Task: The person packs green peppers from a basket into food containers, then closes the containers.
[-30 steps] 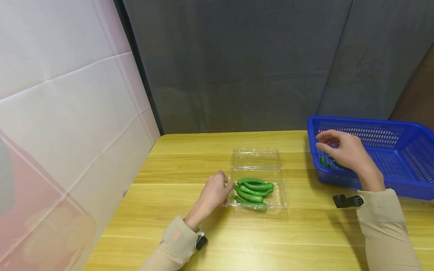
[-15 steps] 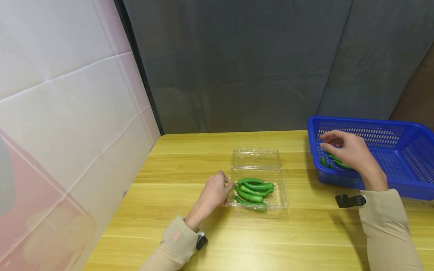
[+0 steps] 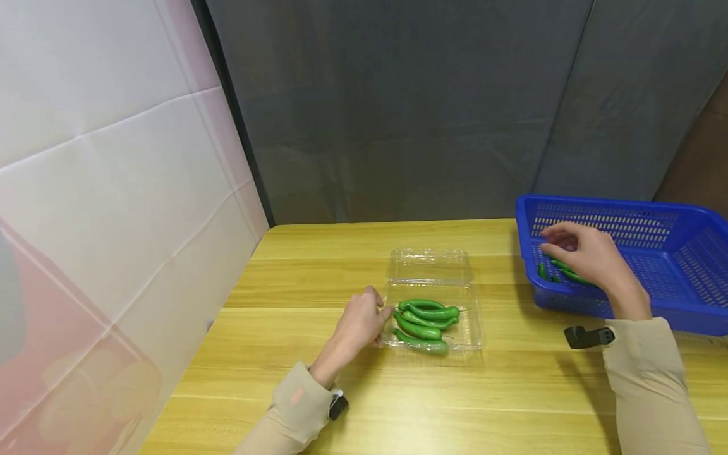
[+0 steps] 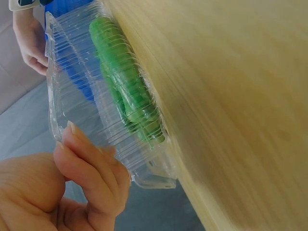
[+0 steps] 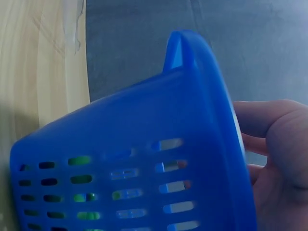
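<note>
Several green chili peppers (image 3: 428,313) lie side by side in an open clear plastic clamshell container (image 3: 466,328) on the table. My left hand (image 3: 361,319) pinches the container's left rim; in the left wrist view its fingertips (image 4: 70,132) meet the clear edge. My right hand (image 3: 591,253) is over the left end of a blue basket (image 3: 625,306), thumb and fingers curved with a gap between them and nothing visible there. A few more green peppers (image 3: 573,275) lie in the basket below it, partly hidden by the hand. In the right wrist view the basket wall (image 5: 144,115) covers the fingertips.
The container's lid (image 3: 429,265) is folded back toward the far side. The wooden table (image 3: 318,265) ends at a dark grey curtain (image 3: 398,114). A white printed sheet (image 3: 114,189) hangs along the left side.
My right hand has moved slightly right and lower over the basket, uncovering more of the peppers there. The left hand and the container have stayed in place.
</note>
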Motion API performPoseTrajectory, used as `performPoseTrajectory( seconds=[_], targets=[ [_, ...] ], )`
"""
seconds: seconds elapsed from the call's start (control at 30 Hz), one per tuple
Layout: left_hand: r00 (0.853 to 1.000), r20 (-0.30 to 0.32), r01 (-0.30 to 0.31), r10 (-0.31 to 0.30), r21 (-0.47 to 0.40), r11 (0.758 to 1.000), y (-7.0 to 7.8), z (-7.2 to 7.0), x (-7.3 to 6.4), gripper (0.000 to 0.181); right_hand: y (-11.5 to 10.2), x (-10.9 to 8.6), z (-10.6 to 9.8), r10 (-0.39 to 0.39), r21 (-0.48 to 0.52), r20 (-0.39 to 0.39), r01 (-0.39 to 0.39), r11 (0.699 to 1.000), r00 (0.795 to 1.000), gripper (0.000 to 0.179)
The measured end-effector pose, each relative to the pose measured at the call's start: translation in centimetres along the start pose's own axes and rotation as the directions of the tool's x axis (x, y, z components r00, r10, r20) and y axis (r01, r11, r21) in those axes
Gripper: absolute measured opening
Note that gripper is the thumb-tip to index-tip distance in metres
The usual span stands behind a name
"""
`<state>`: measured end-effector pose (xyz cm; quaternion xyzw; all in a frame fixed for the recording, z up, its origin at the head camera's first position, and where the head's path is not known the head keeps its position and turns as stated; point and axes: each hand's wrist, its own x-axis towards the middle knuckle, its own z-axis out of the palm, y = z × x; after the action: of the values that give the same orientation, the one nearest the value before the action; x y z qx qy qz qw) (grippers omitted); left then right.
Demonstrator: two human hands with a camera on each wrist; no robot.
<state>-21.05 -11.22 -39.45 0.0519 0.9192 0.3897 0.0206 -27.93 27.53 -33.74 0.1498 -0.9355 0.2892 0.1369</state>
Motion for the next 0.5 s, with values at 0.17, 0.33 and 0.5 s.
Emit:
performPoseTrajectory(
  seconds=[0.17,0.33,0.5],
  targets=[
    [1.0,0.002,0.006,-0.006,-0.005,1.0,0.0,0.0,0.0,0.024,0.5,0.1,0.1,0.011,-0.003,0.024,-0.011,1.0,1.0,0.032],
    [1.0,0.002,0.003,-0.003,-0.01,1.0,0.0,0.0,0.0,0.024,0.9,0.1,0.2,0.024,-0.002,0.03,-0.024,1.0,0.999,0.032],
    [1.0,0.003,0.003,-0.003,-0.014,1.0,0.0,0.0,-0.1,0.024,1.3,0.1,0.2,0.028,-0.001,0.031,-0.028,1.0,0.999,0.034]
  ],
)
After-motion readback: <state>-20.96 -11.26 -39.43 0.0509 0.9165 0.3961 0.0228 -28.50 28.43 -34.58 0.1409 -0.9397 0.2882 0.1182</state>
